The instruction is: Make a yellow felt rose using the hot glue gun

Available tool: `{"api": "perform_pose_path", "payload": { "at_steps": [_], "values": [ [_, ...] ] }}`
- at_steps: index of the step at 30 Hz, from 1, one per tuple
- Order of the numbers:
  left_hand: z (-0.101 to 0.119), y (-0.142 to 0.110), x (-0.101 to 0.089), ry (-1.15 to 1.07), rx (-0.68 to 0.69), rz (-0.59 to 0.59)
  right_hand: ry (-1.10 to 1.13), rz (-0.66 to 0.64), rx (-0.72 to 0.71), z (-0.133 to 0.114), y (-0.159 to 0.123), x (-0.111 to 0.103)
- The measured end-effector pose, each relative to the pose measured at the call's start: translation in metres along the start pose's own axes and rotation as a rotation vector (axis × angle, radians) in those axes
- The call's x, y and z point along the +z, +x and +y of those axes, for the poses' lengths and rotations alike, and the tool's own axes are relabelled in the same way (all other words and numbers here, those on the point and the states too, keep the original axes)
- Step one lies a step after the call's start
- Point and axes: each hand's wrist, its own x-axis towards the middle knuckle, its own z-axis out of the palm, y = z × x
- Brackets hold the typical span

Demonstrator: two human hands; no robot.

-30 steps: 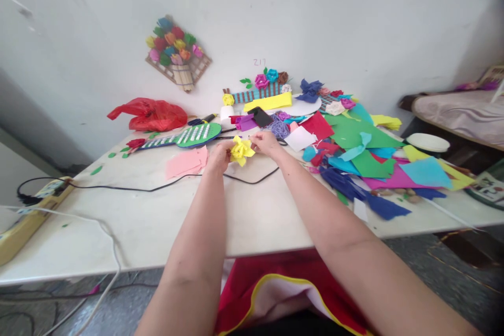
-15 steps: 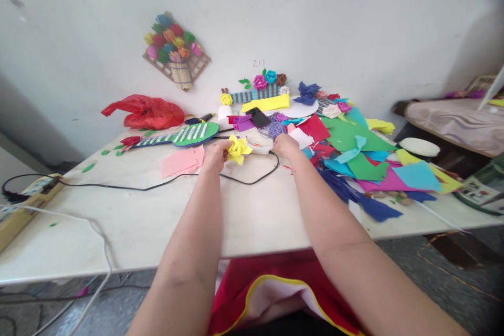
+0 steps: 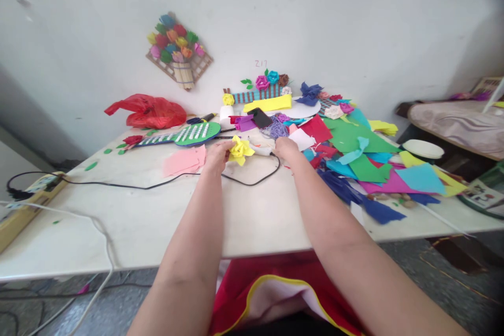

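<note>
My left hand pinches a yellow crepe-paper flower above the middle of the table, its petals facing right. Just right of the flower lies a white tool with a black cord, which looks like a glue gun. At its right end is my right hand, fingers curled together. What those fingers hold, if anything, is hidden. Behind the right hand lies a bundle of purple cord, with a black phone beside it. Pink paper sheets lie left of my left hand.
A green paper guitar and a red plastic bag are at the back left. Coloured paper scraps cover the right side. The black cord runs across the table to a power strip.
The view has shifted slightly, moving the scene a little right and down. My left hand keeps hold of the yellow flower, and my right hand stays by the white tool.
</note>
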Motion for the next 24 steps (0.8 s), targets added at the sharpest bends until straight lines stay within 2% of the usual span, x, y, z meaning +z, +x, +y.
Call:
{"api": "perform_pose_path", "payload": {
  "at_steps": [6,10,16,19,24],
  "values": [
    [-0.001,0.002,-0.001,0.002,0.006,0.009,-0.008,0.019,0.026,0.002,0.003,0.003],
    [0.002,0.000,0.002,-0.012,-0.012,0.046,0.050,-0.001,0.098,0.000,0.003,-0.005],
    [0.005,-0.005,0.006,-0.023,-0.047,0.091,0.212,0.155,0.131,-0.002,-0.001,-0.019],
    [0.006,-0.006,0.006,-0.020,-0.055,0.083,0.368,0.176,0.056,-0.005,0.001,-0.017],
    [0.005,-0.005,0.004,-0.010,-0.053,0.072,0.765,0.168,-0.196,-0.013,0.004,-0.007]
  ]
}}
